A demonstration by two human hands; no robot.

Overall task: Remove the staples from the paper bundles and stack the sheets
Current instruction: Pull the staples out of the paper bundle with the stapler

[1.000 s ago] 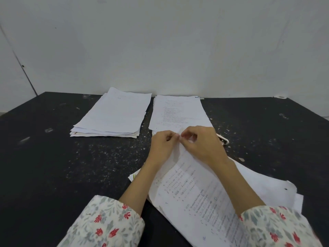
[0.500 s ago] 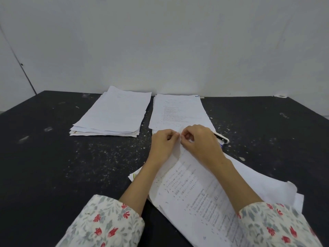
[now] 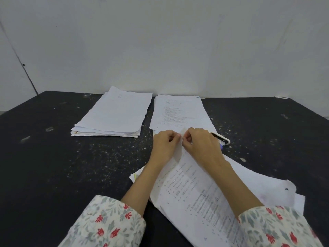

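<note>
Both hands meet at the far corner of a stapled bundle of white printed paper sheets (image 3: 194, 191). The left hand (image 3: 164, 146) and the right hand (image 3: 201, 145) each pinch that corner with curled fingers, fingertips almost touching; the staple itself is too small to make out. From the pinch, the bundle runs back toward the person, between two floral-sleeved forearms, on top of more loose white paper (image 3: 263, 179) on a speckled black table (image 3: 71, 166). Just right of the hands lies a small white tool (image 3: 221, 139), perhaps a staple remover. Beyond the hands sit two piles: a printed white stack (image 3: 178, 111) directly ahead and a thicker blank white stack (image 3: 115, 114) to its left. The sheets look light, limp and easily torn, so holding close beside the staple seems wisest.
</note>
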